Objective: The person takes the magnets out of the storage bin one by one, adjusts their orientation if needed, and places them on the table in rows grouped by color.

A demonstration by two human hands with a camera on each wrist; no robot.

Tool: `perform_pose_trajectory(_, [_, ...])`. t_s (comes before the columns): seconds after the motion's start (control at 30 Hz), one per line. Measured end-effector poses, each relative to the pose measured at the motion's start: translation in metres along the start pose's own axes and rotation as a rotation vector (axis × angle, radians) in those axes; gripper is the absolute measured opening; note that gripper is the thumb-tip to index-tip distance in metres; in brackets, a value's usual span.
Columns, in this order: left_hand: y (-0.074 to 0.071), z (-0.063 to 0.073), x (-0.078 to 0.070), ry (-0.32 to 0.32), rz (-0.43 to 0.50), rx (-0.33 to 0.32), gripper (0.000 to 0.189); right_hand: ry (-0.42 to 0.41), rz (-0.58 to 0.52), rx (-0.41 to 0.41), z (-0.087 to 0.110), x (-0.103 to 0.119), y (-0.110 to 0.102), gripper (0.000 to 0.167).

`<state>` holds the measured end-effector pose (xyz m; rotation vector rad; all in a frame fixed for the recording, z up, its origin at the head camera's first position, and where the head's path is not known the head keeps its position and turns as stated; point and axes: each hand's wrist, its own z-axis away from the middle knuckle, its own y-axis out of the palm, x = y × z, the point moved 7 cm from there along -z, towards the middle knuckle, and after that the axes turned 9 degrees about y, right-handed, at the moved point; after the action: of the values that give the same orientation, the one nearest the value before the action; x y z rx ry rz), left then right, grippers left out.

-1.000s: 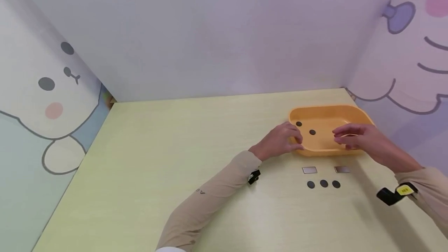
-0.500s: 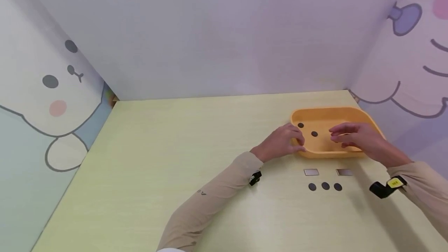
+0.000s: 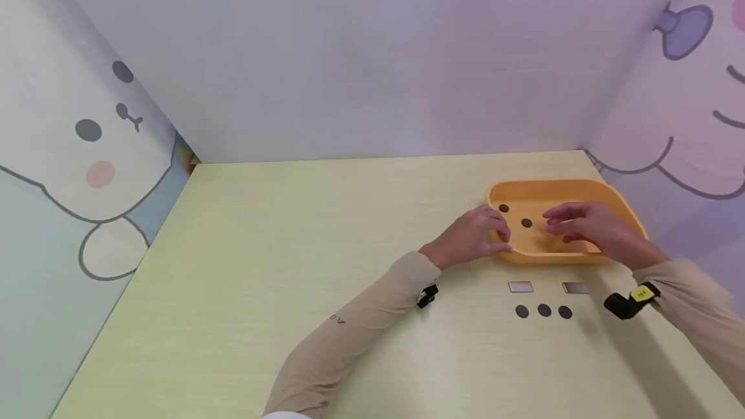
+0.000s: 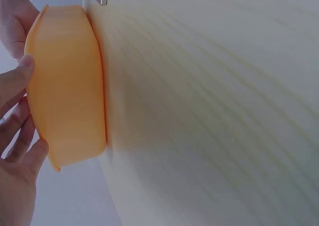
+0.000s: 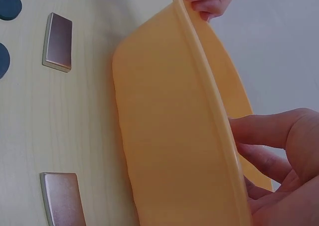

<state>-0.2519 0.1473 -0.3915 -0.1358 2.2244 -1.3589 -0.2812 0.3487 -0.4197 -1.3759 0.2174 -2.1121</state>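
Note:
At the right of the table stands an orange basin (image 3: 559,258) with a rolled rim. My left hand (image 3: 470,233) grips its left front corner; in the left wrist view, the left hand's fingers (image 4: 26,69) lie along the rim. My right hand (image 3: 599,228) hovers over the basin's right half, its fingers bent and a gap visible between index finger and thumb. In the right wrist view, the wall hides the right hand's fingertips. Two dark round discs lie inside: one disc (image 3: 504,208) near the left wall, another disc (image 3: 526,222) closer to the middle.
In front of the basin lie two small silver rectangular blocks, a left block (image 3: 520,287) and a right block (image 3: 575,288). Three dark discs (image 3: 544,310) form a row nearer the person. Walls with cartoon prints enclose the pale table (image 3: 326,225).
My right hand has shifted a little left over the basin. My left hand keeps its hold on the corner. The whole view has drifted slightly.

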Motion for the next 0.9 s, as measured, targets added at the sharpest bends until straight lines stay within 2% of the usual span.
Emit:
perform_pose_trajectory(0.2, [0.002, -0.001, 0.000, 0.008, 0.004, -0.009, 0.018, -0.017, 0.035, 0.003, -0.004, 0.001, 0.004, 0.051])
perform_pose_trajectory(0.47, [0.003, 0.000, 0.001, -0.011, -0.007, 0.000, 0.018, -0.027, 0.084, -0.001, -0.013, 0.004, 0.009, 0.050])
perform_pose_trajectory(0.57, [0.002, -0.001, 0.001, -0.014, -0.008, 0.004, 0.019, -0.027, 0.074, -0.002, -0.018, 0.005, 0.010, 0.048])
perform_pose_trajectory(0.73, [0.003, 0.000, 0.003, -0.014, 0.000, 0.002, 0.019, -0.002, 0.065, -0.019, -0.027, 0.006, 0.013, 0.043])
perform_pose_trajectory(0.9, [0.003, 0.000, 0.004, -0.006, -0.002, 0.001, 0.019, 0.016, 0.122, -0.044, -0.035, 0.007, 0.016, 0.041])
